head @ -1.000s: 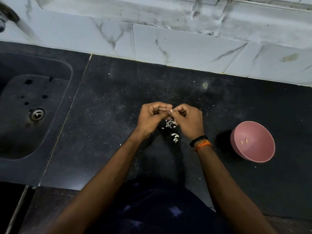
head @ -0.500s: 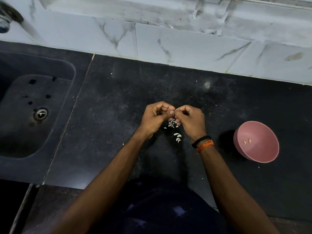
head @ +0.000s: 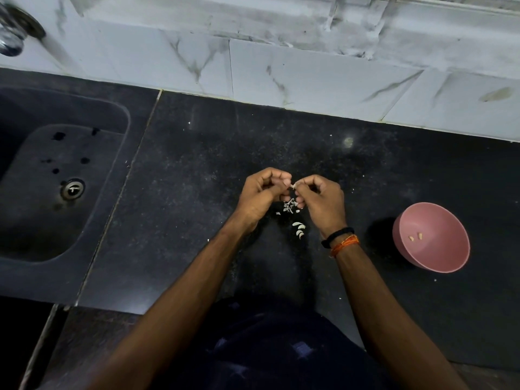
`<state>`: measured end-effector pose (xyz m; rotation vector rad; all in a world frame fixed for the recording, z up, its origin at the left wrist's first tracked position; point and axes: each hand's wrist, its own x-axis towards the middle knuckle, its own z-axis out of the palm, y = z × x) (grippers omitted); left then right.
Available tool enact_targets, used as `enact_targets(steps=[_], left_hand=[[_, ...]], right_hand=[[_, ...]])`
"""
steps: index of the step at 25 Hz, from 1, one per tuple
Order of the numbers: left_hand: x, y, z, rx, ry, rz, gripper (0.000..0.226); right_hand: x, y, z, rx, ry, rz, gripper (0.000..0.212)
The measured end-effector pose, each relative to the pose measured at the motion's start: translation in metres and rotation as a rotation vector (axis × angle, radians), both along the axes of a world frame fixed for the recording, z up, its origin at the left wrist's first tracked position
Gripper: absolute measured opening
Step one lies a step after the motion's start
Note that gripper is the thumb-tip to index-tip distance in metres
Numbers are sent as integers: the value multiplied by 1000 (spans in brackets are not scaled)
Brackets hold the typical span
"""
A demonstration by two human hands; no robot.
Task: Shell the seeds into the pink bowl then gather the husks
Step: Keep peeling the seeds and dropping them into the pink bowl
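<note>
My left hand (head: 260,192) and my right hand (head: 320,202) meet fingertip to fingertip over the black counter, both pinching one small pale seed (head: 293,186) between them. Just below the fingers lies a little heap of broken husks (head: 289,206). Three whole pale seeds (head: 299,229) lie a bit nearer to me. The pink bowl (head: 444,260) stands on the counter to the right of my right wrist, tilted open toward me, with two shelled kernels (head: 416,236) inside.
A dark sink (head: 56,178) with a metal drain (head: 72,188) fills the left side, and a tap (head: 14,32) shows at the top left. A marble-tiled wall (head: 281,74) bounds the counter at the back. The counter's front edge runs close to my body.
Both hands have stayed together over the husk heap, shifting only slightly; the fingers keep working the seed. The bowl and loose seeds have not moved.
</note>
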<state>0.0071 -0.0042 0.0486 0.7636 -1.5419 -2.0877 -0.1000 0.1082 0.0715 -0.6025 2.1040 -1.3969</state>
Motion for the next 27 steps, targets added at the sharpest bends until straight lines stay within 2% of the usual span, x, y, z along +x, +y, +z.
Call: enact_targets(steps=[5,14,27], left_hand=[[-2,1,-2,-29,2,-15,10],[0,-1,-6,-43,17,61,15],[0,0,-6,78,-19,96,12]], right_hand=[[0,-1,2,8,76,64,8],[-3,0,-3,-38,-24,-27,16],[-8,6,-8,78,203,3,11]])
